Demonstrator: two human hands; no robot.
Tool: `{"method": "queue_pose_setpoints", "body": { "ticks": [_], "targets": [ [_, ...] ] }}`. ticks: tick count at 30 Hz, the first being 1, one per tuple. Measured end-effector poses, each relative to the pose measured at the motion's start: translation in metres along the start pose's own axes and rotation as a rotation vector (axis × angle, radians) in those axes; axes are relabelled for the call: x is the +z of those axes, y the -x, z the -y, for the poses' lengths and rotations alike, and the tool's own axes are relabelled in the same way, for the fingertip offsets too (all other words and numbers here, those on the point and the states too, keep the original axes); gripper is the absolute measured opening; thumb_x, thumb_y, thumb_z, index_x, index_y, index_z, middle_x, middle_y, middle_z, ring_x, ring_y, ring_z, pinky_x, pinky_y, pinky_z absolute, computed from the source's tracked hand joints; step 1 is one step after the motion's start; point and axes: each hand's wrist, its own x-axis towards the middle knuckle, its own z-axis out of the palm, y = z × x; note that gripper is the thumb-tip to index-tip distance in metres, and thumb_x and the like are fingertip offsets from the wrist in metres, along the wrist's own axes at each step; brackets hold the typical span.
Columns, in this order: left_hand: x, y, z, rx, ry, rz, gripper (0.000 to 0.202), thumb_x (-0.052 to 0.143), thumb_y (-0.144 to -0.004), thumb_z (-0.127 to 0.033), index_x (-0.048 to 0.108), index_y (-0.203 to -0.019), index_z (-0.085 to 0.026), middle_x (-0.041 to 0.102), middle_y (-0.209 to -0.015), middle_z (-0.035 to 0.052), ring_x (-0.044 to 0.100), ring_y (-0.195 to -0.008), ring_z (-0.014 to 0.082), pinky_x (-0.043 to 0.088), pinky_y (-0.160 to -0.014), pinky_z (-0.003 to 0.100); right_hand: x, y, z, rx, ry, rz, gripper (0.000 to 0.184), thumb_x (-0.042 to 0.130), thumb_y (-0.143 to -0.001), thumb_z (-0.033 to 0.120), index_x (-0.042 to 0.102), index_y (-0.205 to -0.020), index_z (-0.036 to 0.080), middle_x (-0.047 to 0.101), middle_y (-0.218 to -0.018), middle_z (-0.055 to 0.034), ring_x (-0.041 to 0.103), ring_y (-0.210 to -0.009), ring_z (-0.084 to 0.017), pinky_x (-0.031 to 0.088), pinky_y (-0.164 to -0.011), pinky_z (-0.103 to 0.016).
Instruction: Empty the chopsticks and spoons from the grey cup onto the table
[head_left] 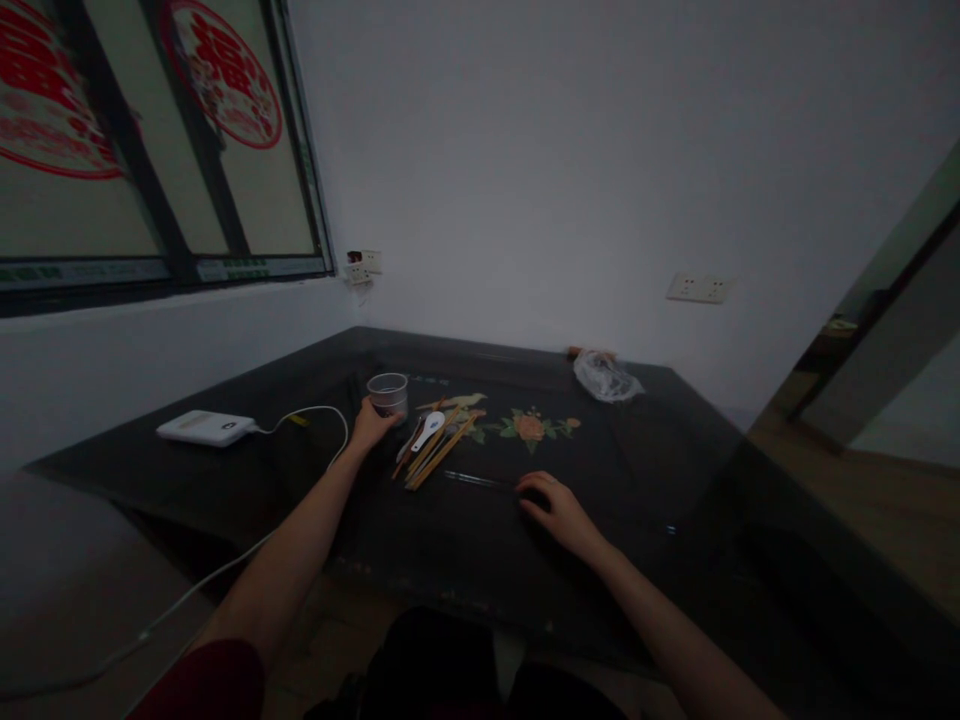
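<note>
My left hand (371, 425) is wrapped round a small clear cup (388, 392) that stands on the dark table (645, 470). Just right of the cup lie several wooden chopsticks (437, 448) with a white spoon (428, 431) on top of them. My right hand (559, 511) rests on the table with its fingers curled down, close to a thin shiny stick (476, 480) lying flat; whether it holds anything is hidden. A painted flower (531, 427) decorates the tabletop beyond.
A white power bank (204, 427) with a white cable (315, 415) lies at the table's left. A crumpled clear plastic bag (604, 378) sits at the far edge by the wall. Wall sockets (699, 288) and a window (150, 140) are behind.
</note>
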Motion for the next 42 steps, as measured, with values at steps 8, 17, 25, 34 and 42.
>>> {"method": "queue_pose_setpoints", "body": {
  "ticks": [8, 17, 25, 34, 42],
  "targets": [
    [0.003, -0.004, 0.006, 0.043, 0.051, 0.028, 0.072, 0.074, -0.067, -0.031, 0.036, -0.125, -0.012, 0.052, -0.129, 0.0186, 0.052, -0.119, 0.0247, 0.043, -0.097, 0.033, -0.001, 0.000, 0.001, 0.000, 0.015, 0.007, 0.014, 0.055, -0.081, 0.019, 0.064, -0.093, 0.022, 0.061, -0.101, -0.0071, 0.057, -0.098, -0.022, 0.044, -0.090, -0.039],
    [0.011, -0.010, 0.014, 0.113, 0.139, -0.035, 0.080, 0.078, -0.061, -0.026, 0.034, -0.126, -0.013, 0.050, -0.130, 0.0185, 0.051, -0.120, 0.0270, 0.040, -0.100, 0.040, 0.000, 0.000, -0.003, 0.000, 0.037, 0.018, 0.015, 0.056, -0.081, 0.016, 0.063, -0.093, 0.020, 0.060, -0.104, -0.0071, 0.056, -0.100, -0.020, 0.043, -0.092, -0.037],
    [0.012, -0.015, 0.018, 0.208, 0.177, -0.078, 0.090, 0.080, -0.055, -0.028, 0.032, -0.130, -0.013, 0.047, -0.131, 0.0184, 0.046, -0.123, 0.0294, 0.039, -0.102, 0.043, 0.000, 0.000, -0.003, -0.002, 0.036, 0.030, 0.016, 0.056, -0.081, 0.015, 0.062, -0.095, 0.020, 0.060, -0.103, -0.0074, 0.056, -0.100, -0.020, 0.042, -0.091, -0.035],
    [0.003, -0.014, 0.008, 0.289, 0.186, -0.254, 0.103, 0.081, -0.052, -0.029, 0.025, -0.137, -0.013, 0.042, -0.131, 0.0180, 0.043, -0.123, 0.0305, 0.034, -0.105, 0.045, 0.000, 0.000, -0.005, 0.001, 0.044, 0.032, 0.018, 0.056, -0.081, 0.017, 0.062, -0.098, 0.020, 0.060, -0.104, -0.0073, 0.056, -0.100, -0.020, 0.042, -0.091, -0.036],
    [-0.013, 0.003, -0.016, 0.460, 0.158, -0.465, 0.072, 0.069, -0.070, -0.030, 0.036, -0.132, -0.014, 0.047, -0.120, 0.0131, 0.045, -0.116, 0.0255, 0.035, -0.101, 0.042, 0.000, 0.000, -0.004, -0.001, 0.052, 0.020, 0.017, 0.056, -0.081, 0.016, 0.062, -0.097, 0.020, 0.061, -0.102, -0.0069, 0.056, -0.099, -0.020, 0.042, -0.091, -0.036]
  ]
}}
